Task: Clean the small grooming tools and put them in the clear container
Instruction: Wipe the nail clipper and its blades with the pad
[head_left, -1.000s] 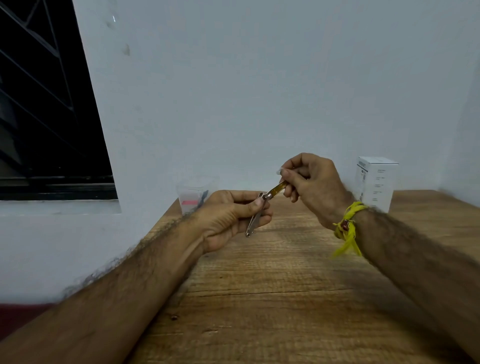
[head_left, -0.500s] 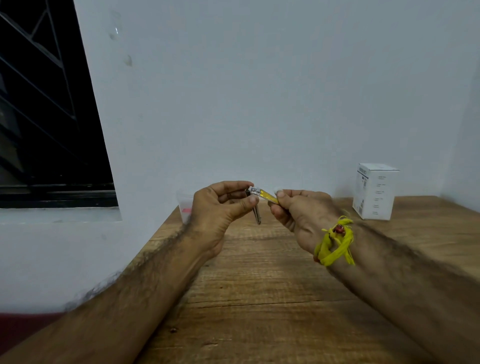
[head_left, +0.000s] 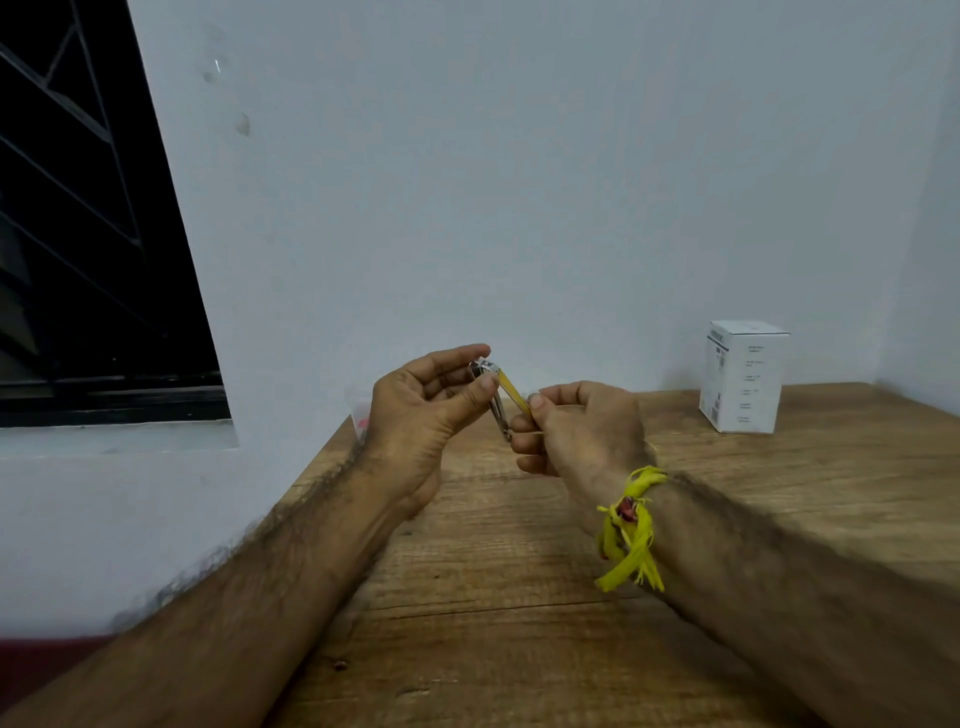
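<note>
Two hands are working one nail clipper (head_left: 497, 402) above the wooden table (head_left: 519, 597). Your left hand (head_left: 423, 415) is pinching the clipper's metal head between thumb and curled fingers. Your right hand (head_left: 576, 431) is pinching the yellow lever (head_left: 511, 389), which is angling away from the steel body. The clear container (head_left: 358, 413) is sitting behind your left hand by the wall, mostly hidden. A white box (head_left: 743, 376) is standing well apart at the right, and a yellow thread (head_left: 631, 530) is circling your right wrist.
</note>
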